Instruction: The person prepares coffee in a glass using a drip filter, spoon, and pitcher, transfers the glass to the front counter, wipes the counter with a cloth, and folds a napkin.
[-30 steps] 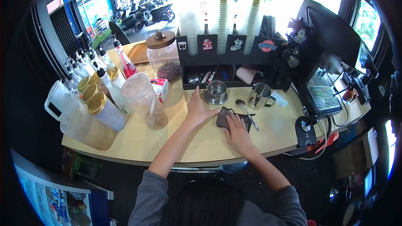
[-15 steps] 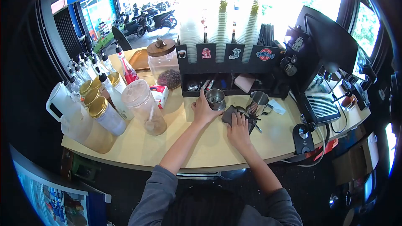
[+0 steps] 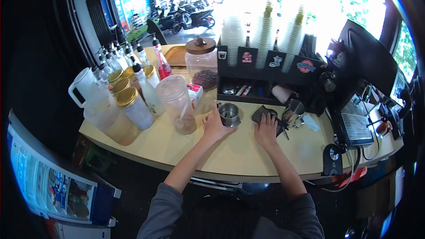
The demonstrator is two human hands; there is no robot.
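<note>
My left hand (image 3: 214, 127) is closed around the near left side of a small stainless steel cup (image 3: 229, 114), whose open top faces up toward me. My right hand (image 3: 266, 132) lies over a folded black cloth (image 3: 262, 112), fingers bent down onto it on the counter. Just right of that hand, a metal pitcher (image 3: 295, 108) with a handle stands near the cloth. Some small dark items beside my right fingertips are too hidden to make out.
A black organizer (image 3: 272, 74) with stacked cups stands behind. To the left are a clear plastic container (image 3: 177, 106), gold-lidded jars (image 3: 128, 99), pump bottles and a wooden-lidded glass jar (image 3: 201, 64). An espresso machine (image 3: 354, 119) and grinder base (image 3: 333, 159) stand right.
My view has turned, so the scene sits farther right. Against the counter, the steel cup in my left hand and the cloth under my right hand have shifted left.
</note>
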